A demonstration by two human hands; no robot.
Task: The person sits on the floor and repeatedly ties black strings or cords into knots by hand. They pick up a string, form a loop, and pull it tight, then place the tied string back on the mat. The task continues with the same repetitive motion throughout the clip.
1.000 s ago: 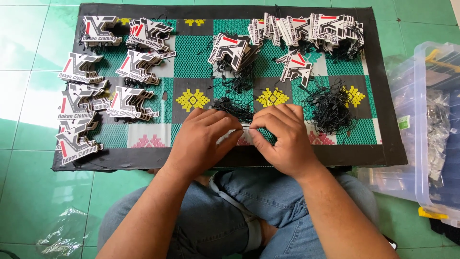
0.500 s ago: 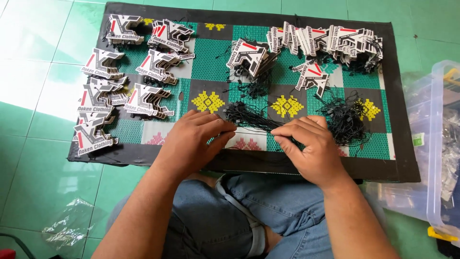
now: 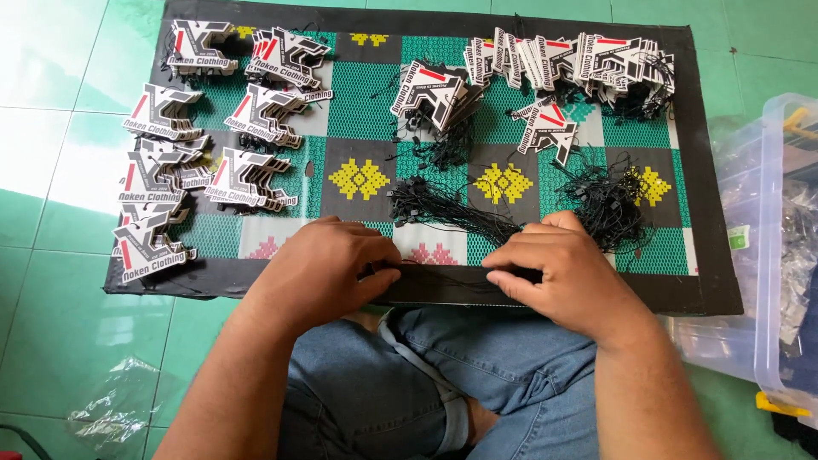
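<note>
My left hand (image 3: 328,268) and my right hand (image 3: 558,268) rest at the near edge of a green, black and grey patterned mat (image 3: 375,119), apart from each other. A thin black string (image 3: 439,277) runs between them, pinched by the fingers of each hand. A bundle of black tag strings (image 3: 443,209) lies just beyond my hands. A tangled pile of more black strings (image 3: 609,200) lies beyond my right hand. Stacks of black, white and red cardboard hang tags (image 3: 158,183) cover the mat's left part. More tags (image 3: 562,60) lie along the far right.
A clear plastic storage box (image 3: 780,255) stands on the green tiled floor at the right. A crumpled clear plastic bag (image 3: 119,409) lies on the floor near left. My knees in blue jeans (image 3: 443,383) are under my hands.
My hands have moved apart along the mat's near edge, drawing a black string out between them. The view has shifted a little to the right.
</note>
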